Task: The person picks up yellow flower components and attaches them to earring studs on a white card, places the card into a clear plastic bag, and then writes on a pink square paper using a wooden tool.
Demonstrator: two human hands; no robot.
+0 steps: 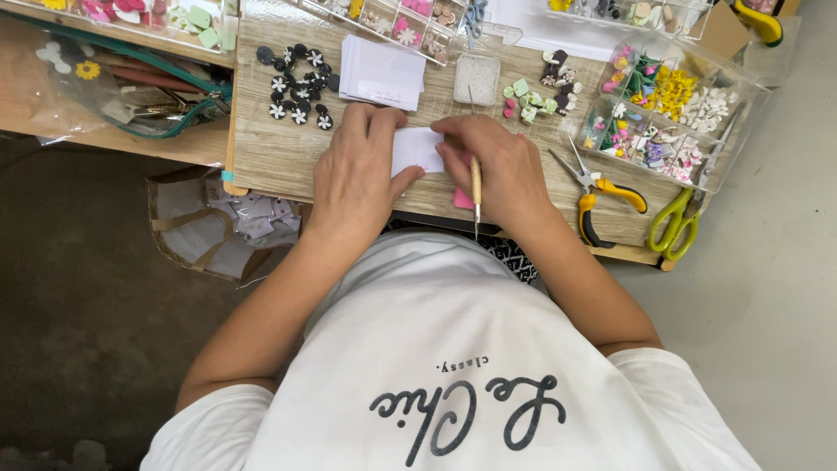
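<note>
Both hands pinch white card (417, 150); right hand (495, 167) grips awl (476, 187).

We have one view only, from the head camera, high above the person's shoulders. It faces steeply down past the white shirt (453, 349) onto the near edge of the desk (270, 157), quite close, floor at both sides.

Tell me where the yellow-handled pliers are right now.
In the head view, the yellow-handled pliers lie on the wooden table, just right of the right hand, beside the green scissors.
</note>
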